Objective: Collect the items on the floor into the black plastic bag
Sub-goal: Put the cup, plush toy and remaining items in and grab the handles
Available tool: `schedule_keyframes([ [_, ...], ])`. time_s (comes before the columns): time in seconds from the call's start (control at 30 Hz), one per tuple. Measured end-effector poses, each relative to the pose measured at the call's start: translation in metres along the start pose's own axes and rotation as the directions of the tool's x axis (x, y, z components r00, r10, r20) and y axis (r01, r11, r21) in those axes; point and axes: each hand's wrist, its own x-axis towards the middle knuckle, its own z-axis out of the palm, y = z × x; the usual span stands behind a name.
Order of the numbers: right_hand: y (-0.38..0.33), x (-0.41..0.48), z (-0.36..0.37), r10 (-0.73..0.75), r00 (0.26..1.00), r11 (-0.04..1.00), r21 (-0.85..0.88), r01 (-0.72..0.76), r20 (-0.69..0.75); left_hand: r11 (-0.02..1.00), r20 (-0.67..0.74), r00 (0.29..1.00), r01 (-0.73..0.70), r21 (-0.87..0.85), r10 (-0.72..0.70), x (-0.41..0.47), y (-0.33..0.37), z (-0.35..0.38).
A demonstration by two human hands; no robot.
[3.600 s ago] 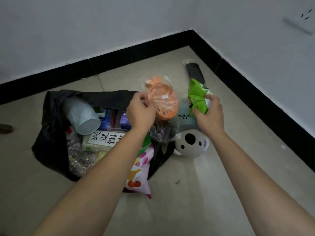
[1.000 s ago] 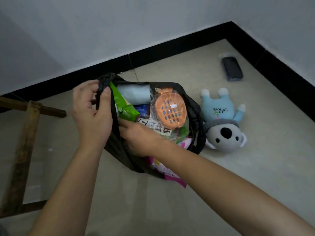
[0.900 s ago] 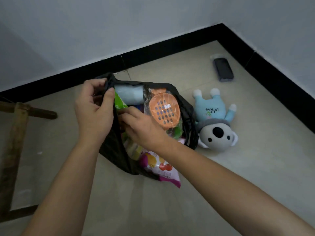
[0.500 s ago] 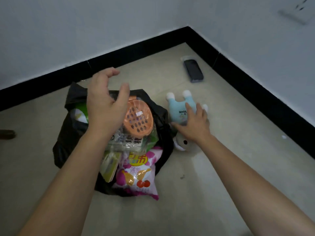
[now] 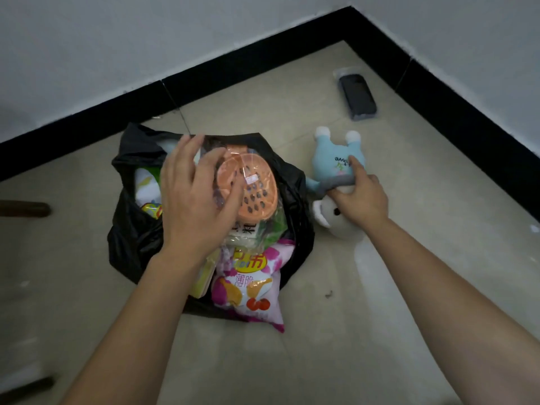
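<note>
The black plastic bag [image 5: 131, 229] lies open on the floor, stuffed with packets. An orange perforated item in clear wrap [image 5: 254, 188] sits on top, and a pink snack packet [image 5: 248, 285] sticks out of the near side. My left hand [image 5: 195, 197] hovers over the bag's contents, fingers spread, holding nothing. To the right of the bag lies a grey-and-blue plush koala [image 5: 336, 159] on its back. My right hand [image 5: 359, 197] is closed around the koala's neck. A black phone-like object in clear wrap [image 5: 358, 96] lies farther back near the corner.
White walls with a black skirting board [image 5: 455, 118] meet in a corner behind the items. A dark wooden piece [image 5: 23, 209] pokes in at the left edge. Tiled floor [image 5: 409, 287] stretches right of the koala.
My hands let go of the bag's rim. My right hand reached right and closed on the koala's neck. My left hand moved over the top of the bag's contents.
</note>
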Motion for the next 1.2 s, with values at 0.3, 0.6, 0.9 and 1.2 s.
schedule_keyframes([
  [0.3, -0.085, -0.054, -0.024, -0.206, 0.898, 0.806, 0.454, 0.381, -0.388, 0.903, -0.106, 0.929, 0.37, 0.217, -0.354, -0.038, -0.05, -0.043],
  [0.6, -0.129, -0.152, 0.022, -0.729, 0.642, 0.573, 0.301, 0.762, -0.237, 0.786, -0.318, 0.752, 0.409, -0.464, -0.578, -0.03, -0.041, -0.081],
  [0.9, -0.13, -0.155, 0.075, -0.868, 0.491, 0.487, -0.061, 0.871, 0.074, 0.847, -0.204, 0.911, 0.224, -0.482, -0.357, -0.03, -0.025, -0.092],
  [1.2, -0.08, -0.13, 0.035, -0.71, 0.696, 0.607, 0.405, 0.683, -0.108, 0.989, 0.065, 0.997, 0.024, 0.148, -0.034, -0.03, -0.037, -0.034],
])
